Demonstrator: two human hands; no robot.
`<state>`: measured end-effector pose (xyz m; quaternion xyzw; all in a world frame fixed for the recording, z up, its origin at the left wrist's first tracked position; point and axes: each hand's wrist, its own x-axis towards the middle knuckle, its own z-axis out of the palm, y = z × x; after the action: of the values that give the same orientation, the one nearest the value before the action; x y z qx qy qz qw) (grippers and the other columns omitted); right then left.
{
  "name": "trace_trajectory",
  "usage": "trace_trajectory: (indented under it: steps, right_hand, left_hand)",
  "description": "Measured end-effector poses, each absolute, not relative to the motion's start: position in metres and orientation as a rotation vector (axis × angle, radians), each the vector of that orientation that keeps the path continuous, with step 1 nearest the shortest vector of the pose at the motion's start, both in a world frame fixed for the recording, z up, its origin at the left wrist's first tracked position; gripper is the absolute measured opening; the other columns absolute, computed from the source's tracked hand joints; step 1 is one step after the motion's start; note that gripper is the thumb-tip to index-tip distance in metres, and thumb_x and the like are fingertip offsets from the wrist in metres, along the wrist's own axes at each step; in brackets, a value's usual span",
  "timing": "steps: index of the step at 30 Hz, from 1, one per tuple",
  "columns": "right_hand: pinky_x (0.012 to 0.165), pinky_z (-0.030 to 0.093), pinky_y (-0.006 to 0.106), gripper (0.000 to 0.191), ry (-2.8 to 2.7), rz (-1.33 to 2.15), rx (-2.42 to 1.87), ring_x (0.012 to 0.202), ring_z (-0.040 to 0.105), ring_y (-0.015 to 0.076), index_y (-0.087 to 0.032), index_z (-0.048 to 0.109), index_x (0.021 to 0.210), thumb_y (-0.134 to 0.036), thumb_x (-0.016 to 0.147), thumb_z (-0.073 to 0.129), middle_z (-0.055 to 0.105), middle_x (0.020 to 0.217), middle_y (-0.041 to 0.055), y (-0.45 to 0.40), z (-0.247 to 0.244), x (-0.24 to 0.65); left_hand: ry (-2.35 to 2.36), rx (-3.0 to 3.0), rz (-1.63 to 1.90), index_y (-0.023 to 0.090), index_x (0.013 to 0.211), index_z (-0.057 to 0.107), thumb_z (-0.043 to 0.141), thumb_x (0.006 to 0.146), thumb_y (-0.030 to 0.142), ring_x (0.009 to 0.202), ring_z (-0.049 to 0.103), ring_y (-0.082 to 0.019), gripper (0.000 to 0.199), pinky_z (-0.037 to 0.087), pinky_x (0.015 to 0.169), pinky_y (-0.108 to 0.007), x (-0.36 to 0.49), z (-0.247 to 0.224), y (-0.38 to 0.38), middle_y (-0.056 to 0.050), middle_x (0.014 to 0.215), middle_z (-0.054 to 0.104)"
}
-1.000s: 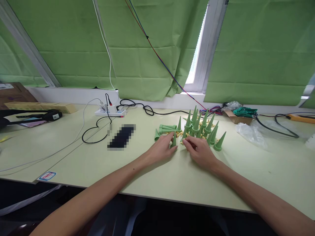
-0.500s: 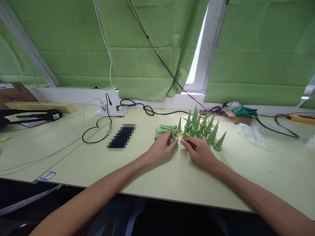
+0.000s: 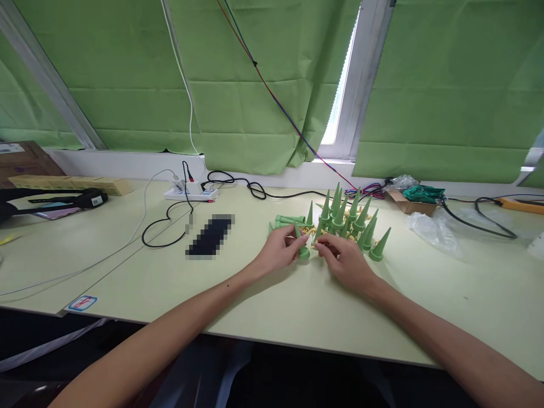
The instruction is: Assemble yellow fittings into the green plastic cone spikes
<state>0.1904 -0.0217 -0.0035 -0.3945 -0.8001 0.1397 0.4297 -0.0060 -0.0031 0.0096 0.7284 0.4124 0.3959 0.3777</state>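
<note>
My left hand (image 3: 275,250) is closed around a green cone-shaped spike (image 3: 303,253), whose round base shows below the fingers. Just to its right, my right hand (image 3: 347,259) pinches a small yellowish piece (image 3: 315,245), mostly covered by the fingertips. Behind both hands stands a cluster of green cone-shaped spikes (image 3: 339,216), points up. A few more green spikes (image 3: 289,220) lie on their sides beyond my left hand. Small yellow parts (image 3: 307,230) are scattered among them, partly hidden by the hands.
A blurred-out dark object (image 3: 210,237) lies left of my hands on the table (image 3: 263,306). A white power strip (image 3: 191,191) with black cables stands near the wall. Clear plastic bags (image 3: 436,233) and a small cardboard box (image 3: 411,203) lie to the right.
My left hand has shifted slightly, uncovering more of the held spike's base. My right hand stays nearly in place, still pinching.
</note>
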Motion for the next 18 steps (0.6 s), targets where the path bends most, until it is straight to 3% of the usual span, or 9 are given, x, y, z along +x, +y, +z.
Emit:
trace_trajectory:
  steps: [18]
  right_hand:
    - [0.059, 0.041, 0.026, 0.019, -2.070, 0.423, -0.950, 0.060, 0.057, 0.0145, -0.019, 0.065, 0.094, -0.026, 0.099, 0.048, 0.069, 0.074, 0.0020, -0.0198, -0.0058, 0.1910]
  left_hand:
    - [0.970, 1.816, 0.980, 0.022, 0.077, 0.043, 0.057, 0.091, 0.055, 0.036, 0.042, -0.009, 0.039, 0.027, 0.037, -0.022, -0.0043, 0.0087, -0.0062, 0.008, 0.045, 0.044]
